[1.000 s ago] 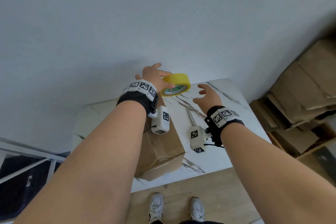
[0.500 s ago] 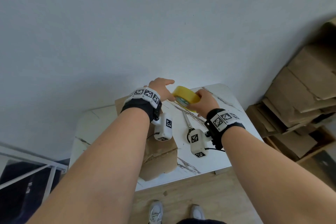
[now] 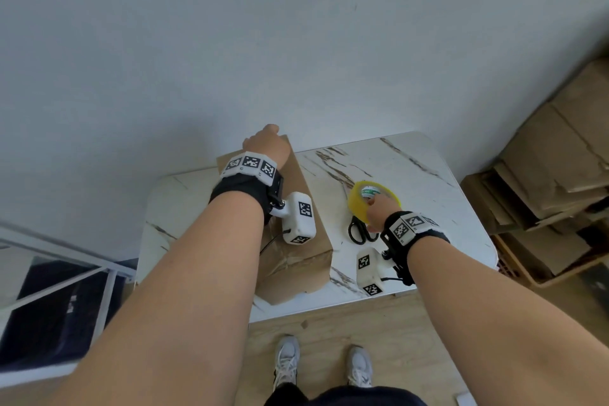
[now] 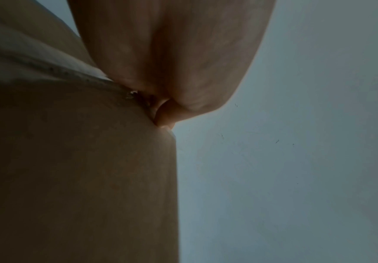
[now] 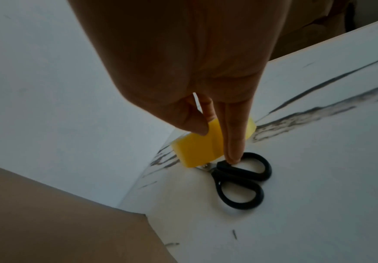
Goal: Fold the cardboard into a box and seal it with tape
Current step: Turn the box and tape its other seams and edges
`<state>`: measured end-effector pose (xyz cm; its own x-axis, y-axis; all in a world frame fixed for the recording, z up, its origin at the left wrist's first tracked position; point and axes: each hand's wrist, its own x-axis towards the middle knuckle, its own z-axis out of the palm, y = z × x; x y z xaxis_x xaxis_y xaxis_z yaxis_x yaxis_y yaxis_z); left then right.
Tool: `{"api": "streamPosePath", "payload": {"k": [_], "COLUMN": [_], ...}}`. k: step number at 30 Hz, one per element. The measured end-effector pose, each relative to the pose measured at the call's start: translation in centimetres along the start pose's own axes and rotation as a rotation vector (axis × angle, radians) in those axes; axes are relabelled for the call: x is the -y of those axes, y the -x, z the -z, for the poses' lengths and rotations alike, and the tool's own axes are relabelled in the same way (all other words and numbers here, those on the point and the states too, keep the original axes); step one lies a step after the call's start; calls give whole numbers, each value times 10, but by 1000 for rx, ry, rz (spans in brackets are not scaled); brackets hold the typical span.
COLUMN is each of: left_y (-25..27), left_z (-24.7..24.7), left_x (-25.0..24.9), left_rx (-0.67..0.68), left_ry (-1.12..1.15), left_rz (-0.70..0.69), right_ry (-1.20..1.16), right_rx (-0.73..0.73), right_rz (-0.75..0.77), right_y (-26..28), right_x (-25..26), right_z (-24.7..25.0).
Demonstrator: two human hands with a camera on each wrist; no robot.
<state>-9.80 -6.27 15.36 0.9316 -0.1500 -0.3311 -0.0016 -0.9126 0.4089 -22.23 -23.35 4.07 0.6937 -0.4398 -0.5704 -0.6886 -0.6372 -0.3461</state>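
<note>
The brown cardboard box (image 3: 296, 241) stands closed on the left half of the white marble table (image 3: 428, 181). My left hand (image 3: 263, 143) lies on its far end, fingers curled over the far top edge. In the left wrist view the left hand (image 4: 165, 113) bends down behind the box top (image 4: 71, 160). My right hand (image 3: 375, 208) pinches the yellow tape roll (image 3: 357, 204) low over the table, right of the box. Seen from the right wrist, thumb and fingers (image 5: 230, 135) of the right hand (image 5: 217, 144) hold the tape roll (image 5: 194, 151) just above the scissors.
Black-handled scissors (image 3: 359, 232) (image 5: 239, 181) lie on the table under the tape roll. The grey wall (image 3: 296, 43) runs right behind the table. Flattened cardboard (image 3: 553, 155) is stacked at the right. A white metal frame (image 3: 66, 260) stands at the left.
The tape roll passed from my left hand to my right, which carried it down and right to the scissors. My left hand dropped onto the box's far edge.
</note>
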Motion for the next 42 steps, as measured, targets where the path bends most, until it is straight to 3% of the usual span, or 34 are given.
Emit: {"api": "streamPosePath", "payload": {"k": [5, 14, 17, 19, 22, 25, 28, 32, 42], "left_y": [1, -2, -4, -6, -6, -6, -5, -7, -10], "left_z": [0, 5, 8, 12, 18, 18, 17, 17, 17], "left_x": [-2, 4, 10, 16, 24, 31, 36, 42, 48], "left_rx": [-16, 23, 25, -5, -39, -15, -11, 16, 51], "left_ry": [21, 4, 24, 26, 27, 78, 136, 214, 350], "left_rz": [-7, -72, -99, -108, -117, -156, -174, -200, -198], "right_ry": [213, 234, -153, -440, -640, -686, -686, -816, -859], "right_rx": [105, 216, 196, 102, 97, 66, 191, 197, 192], "right_rz": [10, 27, 1, 13, 79, 139, 207, 170, 86], "right_y": [-8, -7, -9, 0, 13, 24, 34, 30, 21], "right_x": [3, 11, 21, 37, 65, 89, 110, 130, 153], "right_z": [-14, -5, 13, 31, 51, 59, 62, 58, 51]}}
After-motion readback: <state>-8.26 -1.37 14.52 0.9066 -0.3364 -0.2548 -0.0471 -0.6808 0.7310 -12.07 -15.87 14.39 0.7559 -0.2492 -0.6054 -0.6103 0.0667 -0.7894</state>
